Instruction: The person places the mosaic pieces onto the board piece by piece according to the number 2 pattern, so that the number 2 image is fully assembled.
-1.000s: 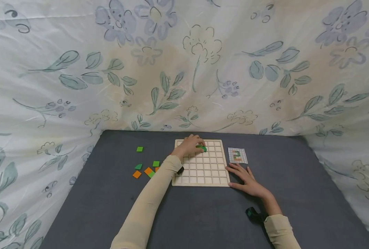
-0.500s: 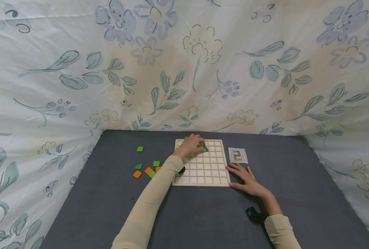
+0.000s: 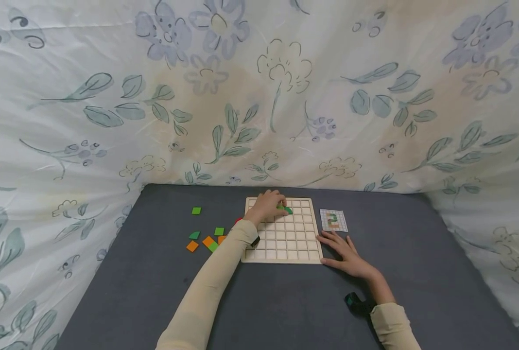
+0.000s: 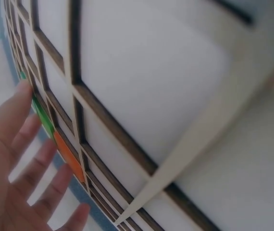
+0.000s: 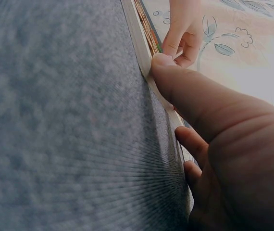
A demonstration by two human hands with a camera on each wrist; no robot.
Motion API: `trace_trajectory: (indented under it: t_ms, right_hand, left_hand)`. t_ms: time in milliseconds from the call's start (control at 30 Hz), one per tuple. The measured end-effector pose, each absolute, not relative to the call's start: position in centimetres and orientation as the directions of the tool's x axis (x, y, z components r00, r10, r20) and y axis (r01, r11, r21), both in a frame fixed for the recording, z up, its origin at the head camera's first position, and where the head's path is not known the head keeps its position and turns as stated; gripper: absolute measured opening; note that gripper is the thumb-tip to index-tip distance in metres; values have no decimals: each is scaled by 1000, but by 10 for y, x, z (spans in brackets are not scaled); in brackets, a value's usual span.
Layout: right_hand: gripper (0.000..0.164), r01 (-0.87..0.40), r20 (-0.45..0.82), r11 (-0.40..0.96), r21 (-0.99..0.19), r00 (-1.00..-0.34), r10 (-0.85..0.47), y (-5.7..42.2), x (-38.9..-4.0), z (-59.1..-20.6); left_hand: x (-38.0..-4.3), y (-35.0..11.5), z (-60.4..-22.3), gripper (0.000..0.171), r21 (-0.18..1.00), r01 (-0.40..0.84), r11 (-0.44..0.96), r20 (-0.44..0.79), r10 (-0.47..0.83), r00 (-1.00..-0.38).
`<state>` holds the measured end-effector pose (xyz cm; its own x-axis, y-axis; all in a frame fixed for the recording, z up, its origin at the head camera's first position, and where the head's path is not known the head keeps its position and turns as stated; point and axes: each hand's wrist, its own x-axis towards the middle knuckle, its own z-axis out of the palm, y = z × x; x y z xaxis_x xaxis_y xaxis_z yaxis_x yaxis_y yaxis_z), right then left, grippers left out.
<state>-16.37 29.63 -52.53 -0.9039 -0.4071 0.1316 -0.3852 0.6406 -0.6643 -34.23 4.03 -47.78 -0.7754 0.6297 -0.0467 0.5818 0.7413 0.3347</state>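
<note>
My left hand [image 3: 266, 206] reaches over the far part of a pale wooden grid board [image 3: 287, 239]. Its thumb touches a dark green rounded piece [image 3: 288, 210] lying in a cell. Beside that piece, a light green tile [image 4: 43, 118] and an orange tile [image 4: 68, 156] sit in the grid in the left wrist view; in the head view the hand hides the orange one. The fingers look fairly straight and spread in the left wrist view. With fingers spread, my right hand [image 3: 349, 255] rests on the table, its fingertips and thumb against the board's right edge.
Left of the board lie loose green tiles [image 3: 196, 210], orange tiles [image 3: 192, 246], a dark green rounded piece [image 3: 194, 235] and a partly hidden red piece [image 3: 238, 220]. A pattern card [image 3: 334, 220] lies right of the board on the dark grey table [image 3: 285, 301].
The left hand stays over the same cells; the dark green piece under its thumb now shows a little flatter and clearer. The right hand has not moved.
</note>
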Motion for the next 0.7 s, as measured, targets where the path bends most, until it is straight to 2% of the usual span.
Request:
trace_trajectory:
  t_ms: [467, 700]
  right_hand:
    - [64, -370, 121, 637, -676, -909, -400, 296, -162, -526]
    - [64, -373, 123, 634, -677, -908, -402, 296, -162, -525]
  left_hand:
    - [-340, 36, -477, 31, 332, 591, 735, -68, 643, -763]
    - [-334, 31, -474, 34, 331, 599, 729, -21, 640, -768]
